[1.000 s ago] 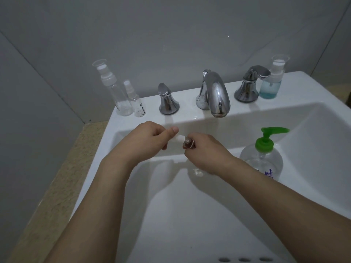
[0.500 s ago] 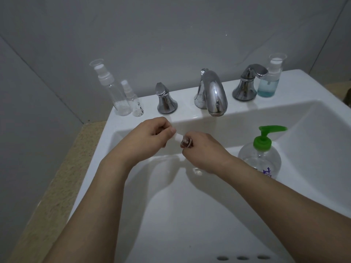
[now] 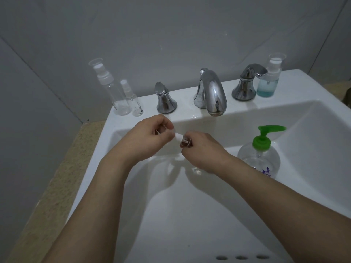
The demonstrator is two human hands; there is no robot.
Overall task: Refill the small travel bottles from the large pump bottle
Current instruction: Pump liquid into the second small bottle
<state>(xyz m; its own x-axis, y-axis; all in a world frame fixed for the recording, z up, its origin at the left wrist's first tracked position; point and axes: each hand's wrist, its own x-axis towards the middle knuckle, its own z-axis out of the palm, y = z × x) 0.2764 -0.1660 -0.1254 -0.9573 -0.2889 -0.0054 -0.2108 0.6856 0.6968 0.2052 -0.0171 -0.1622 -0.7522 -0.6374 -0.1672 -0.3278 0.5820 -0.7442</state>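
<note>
Two bare forearms, no sleeves, left hand (image 3: 146, 141) and right hand (image 3: 203, 150) without gloves

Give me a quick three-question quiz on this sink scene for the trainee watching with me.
1. True or false: the large pump bottle with the green pump stands inside the sink basin.
2. How many small bottles stand on the sink ledge left of the left tap handle? A) one B) two C) three
3. Fill in: the right hand grips a small clear bottle, and the left hand pinches its white ____.

Key
1. True.
2. B: a tall clear spray bottle and a shorter one beside it.
3. Spray top.
</note>
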